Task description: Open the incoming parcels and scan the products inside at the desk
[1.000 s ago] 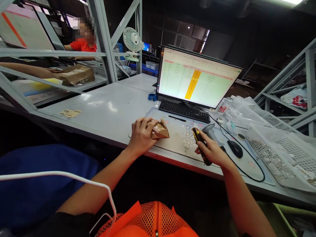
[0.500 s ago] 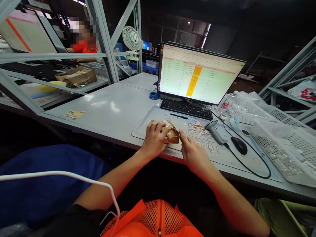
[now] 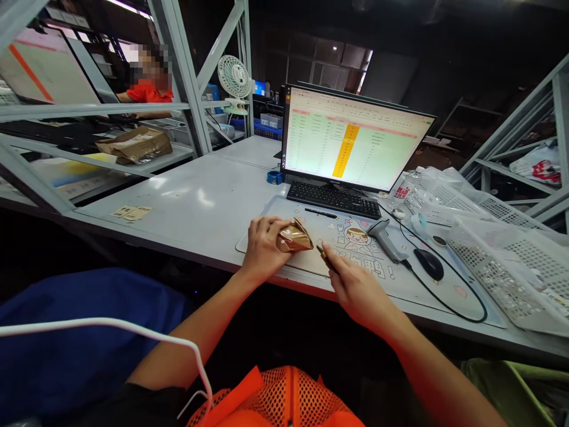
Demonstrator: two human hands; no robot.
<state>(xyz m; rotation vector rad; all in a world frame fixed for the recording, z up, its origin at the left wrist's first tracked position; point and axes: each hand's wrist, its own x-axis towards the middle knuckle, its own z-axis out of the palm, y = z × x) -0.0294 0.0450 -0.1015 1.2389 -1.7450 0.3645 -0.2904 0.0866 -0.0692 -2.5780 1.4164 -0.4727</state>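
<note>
Left hand (image 3: pixel 263 246): fingers curled round brown packet (image 3: pixel 296 238) at wearer's 12 o'clock, over the bench (image 3: pixel 173 216). Right hand (image 3: pixel 355 284): fingers closed on cutter (image 3: pixel 327 260), tip near packet's 4 o'clock. Judged risk: packet twists, tip slips leftward.

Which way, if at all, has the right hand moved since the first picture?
Yes: judged against the keyboard, the right hand has moved left, towards the left hand.

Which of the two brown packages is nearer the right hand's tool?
The small package gripped by the left hand; the other package lies beyond the metal frame, far from the tool.
</note>
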